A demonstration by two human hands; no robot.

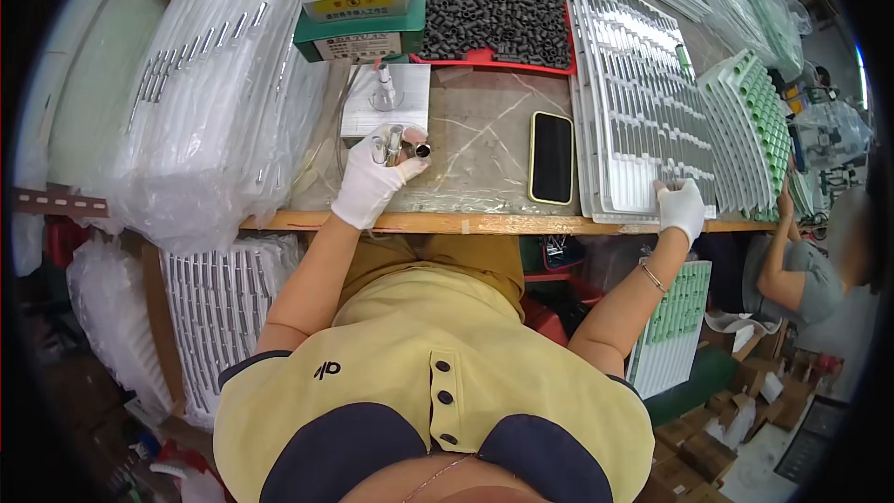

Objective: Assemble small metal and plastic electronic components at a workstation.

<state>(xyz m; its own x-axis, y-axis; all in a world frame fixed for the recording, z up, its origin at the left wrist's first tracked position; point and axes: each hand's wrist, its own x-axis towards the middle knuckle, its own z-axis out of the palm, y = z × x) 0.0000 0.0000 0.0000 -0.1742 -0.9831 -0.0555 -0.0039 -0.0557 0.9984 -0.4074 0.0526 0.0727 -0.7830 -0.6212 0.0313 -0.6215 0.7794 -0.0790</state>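
My left hand (371, 184), in a white glove, is closed around several short shiny metal tubes (395, 143) in front of the press. One tube's dark open end faces me. Just beyond it is a metal base block (358, 114) with an upright metal fixture (383, 88). At the near edge of a white ribbed tray (629, 194), my gloved right hand (683, 209) has its fingers curled down among the metal tubes (659, 144) lying in rows. What those fingertips grip is hidden.
The green press (361, 37) stands behind the block. A red bin (503, 62) holds small black sleeves (494, 0). A phone (551, 158) lies mid-table. Plastic-wrapped trays (214, 84) fill the left; green-dotted trays (745, 121) stand right. A person (792, 265) works at far right.
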